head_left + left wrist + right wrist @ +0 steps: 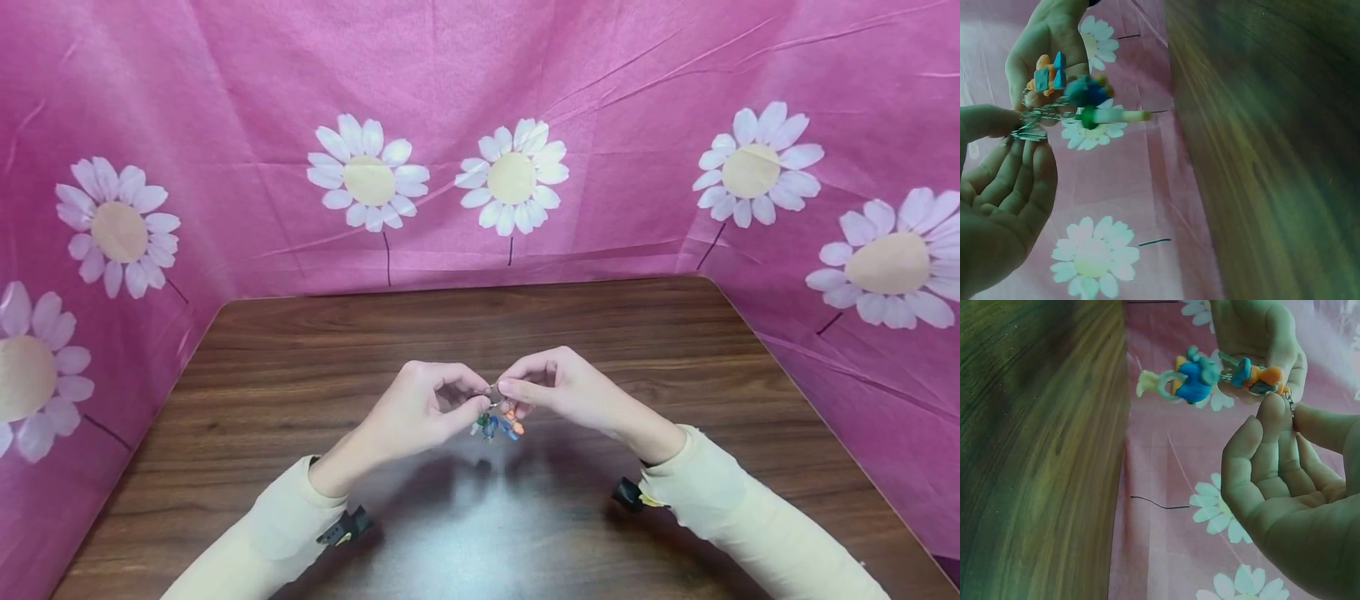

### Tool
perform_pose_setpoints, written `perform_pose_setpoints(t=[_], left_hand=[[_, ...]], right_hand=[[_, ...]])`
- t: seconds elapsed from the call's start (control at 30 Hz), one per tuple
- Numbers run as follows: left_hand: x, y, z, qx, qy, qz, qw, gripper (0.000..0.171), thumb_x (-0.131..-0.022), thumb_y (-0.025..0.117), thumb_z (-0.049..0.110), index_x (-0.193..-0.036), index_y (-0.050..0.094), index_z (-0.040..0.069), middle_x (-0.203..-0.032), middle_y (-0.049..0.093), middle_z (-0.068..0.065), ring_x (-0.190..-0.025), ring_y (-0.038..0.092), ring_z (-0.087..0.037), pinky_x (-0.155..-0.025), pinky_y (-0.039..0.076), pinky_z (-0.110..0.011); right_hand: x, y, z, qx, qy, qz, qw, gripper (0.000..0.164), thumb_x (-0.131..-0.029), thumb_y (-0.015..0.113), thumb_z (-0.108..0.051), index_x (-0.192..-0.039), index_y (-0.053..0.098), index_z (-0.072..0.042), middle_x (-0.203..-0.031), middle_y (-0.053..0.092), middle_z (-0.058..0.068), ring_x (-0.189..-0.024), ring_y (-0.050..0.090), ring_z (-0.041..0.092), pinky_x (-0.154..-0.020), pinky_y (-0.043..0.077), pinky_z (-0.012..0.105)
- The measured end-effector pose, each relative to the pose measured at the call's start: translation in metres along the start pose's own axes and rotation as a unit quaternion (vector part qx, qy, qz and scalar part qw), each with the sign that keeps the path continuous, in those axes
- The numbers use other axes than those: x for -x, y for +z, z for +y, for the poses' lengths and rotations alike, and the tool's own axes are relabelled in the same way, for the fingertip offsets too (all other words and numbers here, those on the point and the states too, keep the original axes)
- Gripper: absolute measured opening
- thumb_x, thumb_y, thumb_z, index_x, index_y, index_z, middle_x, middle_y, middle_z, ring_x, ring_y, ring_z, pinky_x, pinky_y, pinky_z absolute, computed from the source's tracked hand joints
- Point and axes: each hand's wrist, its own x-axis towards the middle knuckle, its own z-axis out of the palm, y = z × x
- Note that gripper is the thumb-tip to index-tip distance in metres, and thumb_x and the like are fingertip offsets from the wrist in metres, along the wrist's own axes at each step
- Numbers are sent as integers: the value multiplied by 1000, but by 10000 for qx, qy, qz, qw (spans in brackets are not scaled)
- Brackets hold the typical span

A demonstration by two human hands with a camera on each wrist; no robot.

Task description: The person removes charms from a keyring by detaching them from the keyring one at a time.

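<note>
Just above the table, my left hand (pixel 416 408) pinches metal key rings and chain (pixel 1030 132) between thumb and fingertips. Facing it, my right hand (pixel 562 390) pinches the small metal ring (pixel 1290 403) of an orange and blue figurine charm (pixel 1266 376) between thumb and index finger. The fingertips of both hands are close together. Below them dangle a blue and green figurine charm (pixel 1196 382) and a white and green charm (pixel 1113 116), blurred in the left wrist view. The fingertips partly hide the rings.
A brown wood-grain table (pixel 300 333) lies under the hands. Pink cloth (pixel 247 100) printed with white daisies surrounds it at the back and sides. Dark devices are strapped at the left wrist (pixel 347 527) and the right wrist (pixel 628 495), close over the table.
</note>
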Motion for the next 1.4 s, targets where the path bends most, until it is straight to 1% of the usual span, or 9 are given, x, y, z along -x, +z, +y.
perform_pose_setpoints(t=[0.17, 0.23, 0.47, 0.6, 0.7, 0.9, 1.0, 1.23, 1.4], left_hand=[[1, -2, -3, 1029, -422, -64, 9938, 10, -95, 72, 10, -105, 74, 6, -91, 74, -5, -80, 72, -22, -73, 60, -33], [1, -4, -4, 1179, -505, -86, 9917, 11, -96, 71, 10, -106, 74, 5, -92, 74, -8, -82, 72, -23, -75, 60, -33], [2, -6, -4, 873, -589, -84, 9944, 8, -95, 72, 12, -101, 77, 8, -86, 75, -1, -76, 71, -19, -67, 59, -29], [3, -5, -5, 732, -223, -304, 9966, 7, -95, 72, 12, -100, 77, 10, -84, 75, 0, -69, 69, -18, -59, 57, -29], [2, -4, -5, 508, 122, -426, 9977, 7, -95, 73, 12, -99, 78, 12, -85, 76, 3, -63, 65, -11, -53, 53, -28], [3, -3, -3, 129, 435, -519, 9976, 7, -94, 73, 13, -99, 78, 15, -89, 76, 10, -62, 58, -2, -42, 42, -22], [4, -4, -2, 88, 381, -510, 9979, 7, -94, 74, 14, -98, 78, 17, -87, 75, 11, -60, 56, -3, -39, 39, -22], [4, -7, -4, 49, 200, -511, 9985, 5, -94, 74, 16, -97, 78, 17, -83, 75, 9, -59, 55, -5, -38, 32, -22], [5, -11, -6, 267, -145, -629, 9976, 7, -96, 72, 18, -100, 77, 15, -86, 75, 7, -74, 67, -9, -55, 50, -25]], right_hand=[[0, 1, -3, -54, -48, -16, 10000, 17, -99, 67, -12, -107, 74, 0, -92, 74, 12, -79, 71, 21, -79, 61, 42], [0, 1, -3, -87, -55, -35, 9999, 17, -99, 67, -12, -108, 74, 1, -92, 74, 13, -80, 71, 21, -79, 61, 42], [2, 0, 0, -204, 18, -57, 9998, 18, -99, 66, -11, -109, 73, 4, -92, 74, 12, -83, 70, 22, -83, 60, 43], [0, 1, 2, -65, -29, -103, 9999, 17, -99, 67, -13, -105, 74, 1, -89, 73, 11, -81, 68, 21, -80, 60, 42], [-1, 2, 1, 107, -37, -17, 9999, 15, -98, 68, -15, -102, 75, -3, -87, 73, 9, -77, 66, 23, -75, 59, 39], [-3, 2, 1, -71, 137, 165, 9997, 18, -98, 67, -13, -102, 73, 4, -88, 74, 11, -78, 69, 29, -75, 60, 41], [-2, 0, 1, -109, 176, 181, 9996, 20, -98, 66, -12, -104, 71, 6, -87, 74, 12, -78, 70, 29, -77, 60, 43], [-2, -2, 2, -304, 175, 150, 9993, 17, -99, 66, -14, -105, 72, 1, -90, 74, 15, -84, 72, 26, -85, 59, 45], [-1, -7, 5, -504, 195, 139, 9984, 20, -99, 67, -17, -106, 71, 0, -94, 73, 19, -88, 73, 32, -89, 57, 47]])
